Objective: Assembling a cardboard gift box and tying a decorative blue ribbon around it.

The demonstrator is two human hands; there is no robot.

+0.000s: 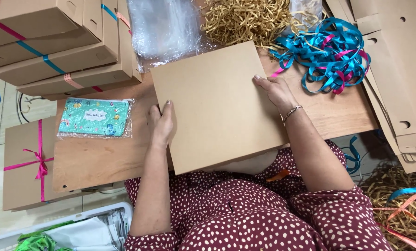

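Left hand: left hand (161, 122) grips the left edge of a flat brown cardboard box (217, 104), thumb on top and fingers tucked out of sight beneath.
Right hand: right hand (275, 90) lies on the box's right edge, fingers curled over the rim (a thin bracelet (291, 112) sits at the wrist).
Box position: it rests tilted across the wooden table (101, 158), its near corner hanging past the table edge over the person's lap.
Left of the box: a teal patterned pouch in clear wrap (95, 117) lies flat on the table, near the left hand but not touching it.
Behind the box: clear plastic bags (163, 28), a heap of gold paper shred (245, 18) and a tangle of blue and pink ribbons (331, 53).
Far left: closed boxes tied with ribbon, stacked (59, 51); one more ribboned box (29, 162) stands lower, beside the table.
Far right: flat unfolded cardboard sheets (398, 69) overlap in a pile.
Bottom left: a white basket (54, 230) holds crumpled material.
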